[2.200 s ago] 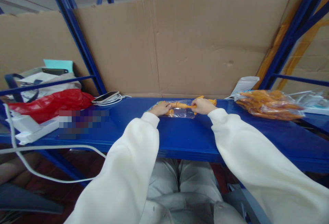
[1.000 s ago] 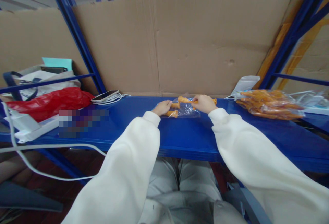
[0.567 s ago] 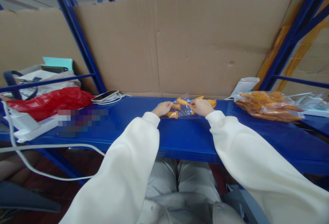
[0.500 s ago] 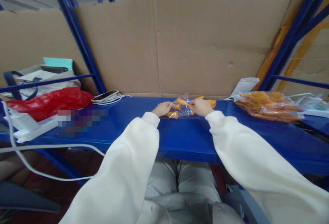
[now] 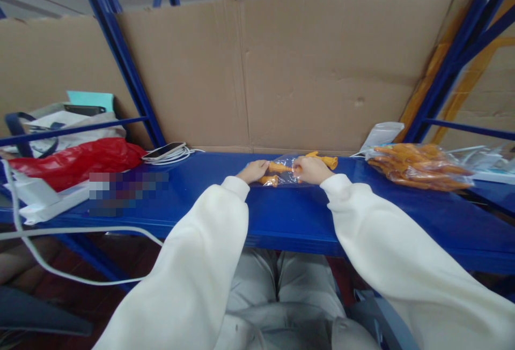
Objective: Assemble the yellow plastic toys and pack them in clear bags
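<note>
A clear plastic bag (image 5: 286,178) lies on the blue shelf between my hands. My left hand (image 5: 253,171) is closed at the bag's left end, fingers pinched on its edge. An orange piece with a flared end (image 5: 278,168) lies level across the bag, its left end near my left fingertips. My right hand (image 5: 313,170) is closed around the right end of that piece; its fingertips are partly hidden. Another orange flared piece (image 5: 269,180) lies at the bag's lower left. More orange pieces (image 5: 330,162) show just behind and right of my right hand.
To the right sits a bag full of orange pieces (image 5: 418,166). A phone (image 5: 164,151) with a coiled white cable lies at the back left, near a red bag (image 5: 84,161) and a white power strip (image 5: 56,205). Cardboard (image 5: 306,71) walls the back; the blue shelf (image 5: 289,216) has a front edge.
My right hand has moved slightly down with the orange piece. The piece was tilted, its flared end raised; now it lies lower and level, closer to my left hand, which has barely moved.
</note>
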`<action>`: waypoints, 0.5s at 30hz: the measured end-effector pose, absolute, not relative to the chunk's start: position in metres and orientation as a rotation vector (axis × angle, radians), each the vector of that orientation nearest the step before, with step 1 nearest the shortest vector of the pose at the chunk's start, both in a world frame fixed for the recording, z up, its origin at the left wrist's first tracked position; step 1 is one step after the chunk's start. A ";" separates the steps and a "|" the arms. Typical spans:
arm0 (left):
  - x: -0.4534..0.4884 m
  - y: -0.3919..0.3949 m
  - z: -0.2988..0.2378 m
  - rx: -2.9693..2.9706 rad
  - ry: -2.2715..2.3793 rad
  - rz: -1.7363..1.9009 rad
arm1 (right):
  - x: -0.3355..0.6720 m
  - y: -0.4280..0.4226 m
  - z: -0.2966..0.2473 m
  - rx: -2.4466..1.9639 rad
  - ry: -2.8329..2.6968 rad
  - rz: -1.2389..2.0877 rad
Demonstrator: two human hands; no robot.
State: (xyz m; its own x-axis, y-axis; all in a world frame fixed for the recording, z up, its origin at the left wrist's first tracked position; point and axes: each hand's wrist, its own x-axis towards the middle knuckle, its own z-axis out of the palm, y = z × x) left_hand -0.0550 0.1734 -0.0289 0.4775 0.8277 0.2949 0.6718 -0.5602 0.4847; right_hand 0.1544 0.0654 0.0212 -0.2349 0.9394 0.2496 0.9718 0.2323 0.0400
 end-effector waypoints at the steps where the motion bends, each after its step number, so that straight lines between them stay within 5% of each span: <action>1: -0.055 0.173 -0.028 2.424 1.279 0.711 | 0.154 0.065 0.021 -1.820 -2.303 -0.284; 15: -0.055 0.171 -0.025 2.416 1.281 0.677 | 0.161 0.068 0.021 -2.039 -2.083 -0.289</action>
State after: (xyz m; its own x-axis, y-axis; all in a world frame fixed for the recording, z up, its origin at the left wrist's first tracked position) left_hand -0.0552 0.1710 -0.0254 0.4851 0.8361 0.2561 0.6828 -0.5451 0.4865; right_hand 0.1612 0.0678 0.0215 -0.0192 0.9580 0.2862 0.9997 0.0225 -0.0081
